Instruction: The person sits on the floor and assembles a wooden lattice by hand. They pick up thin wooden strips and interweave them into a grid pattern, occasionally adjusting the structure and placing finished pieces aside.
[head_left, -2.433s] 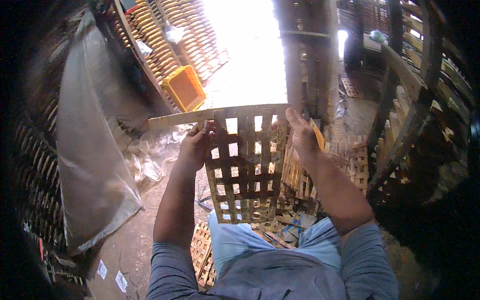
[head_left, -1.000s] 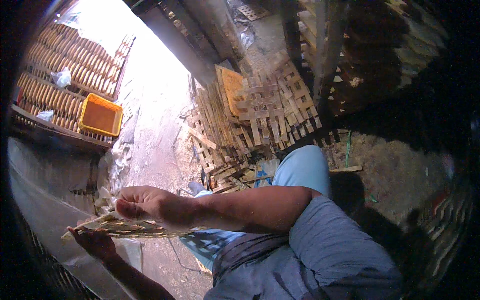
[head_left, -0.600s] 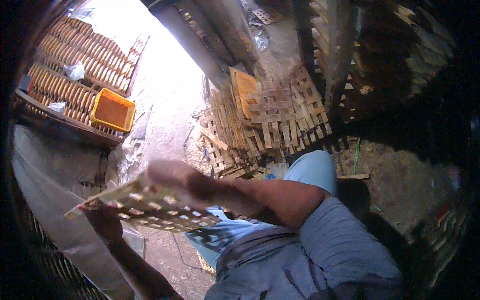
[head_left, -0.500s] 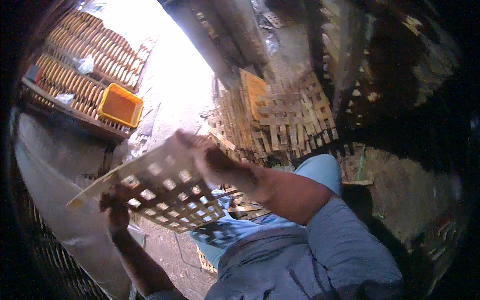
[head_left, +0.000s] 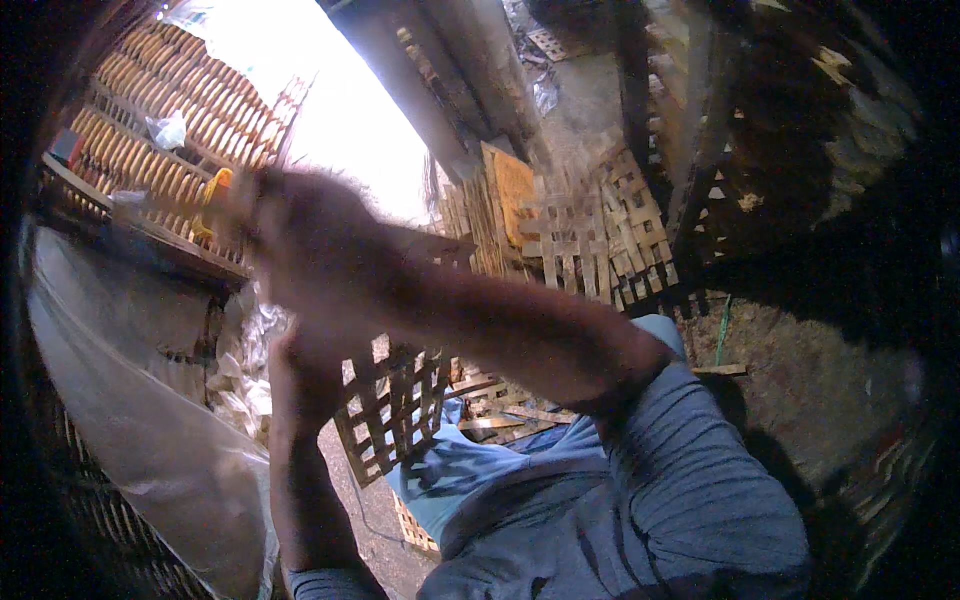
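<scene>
A woven panel of flat wooden or bamboo slats (head_left: 395,410) hangs tilted above my lap, its upper part hidden behind my right forearm. My left hand (head_left: 305,365) is closed at the panel's left side, though its fingers are mostly hidden. Above it, my right hand (head_left: 310,235) is raised and smeared by motion. Its fingers cannot be made out, nor whether they touch the panel. My right forearm crosses the middle of the view.
More woven slat panels (head_left: 565,235) lean beside an orange board (head_left: 512,195) ahead. Racks of pale rounded pieces (head_left: 130,150) stand at far left, with a yellow crate (head_left: 215,200) partly covered by my hand. Plastic sheeting (head_left: 150,400) drapes on the left. Loose slats (head_left: 500,415) lie between my legs.
My right hand has swung left and up, closer to the camera. The panel has turned from a broad, flat tilt to a steeper one, and my left hand has shifted right and slightly up.
</scene>
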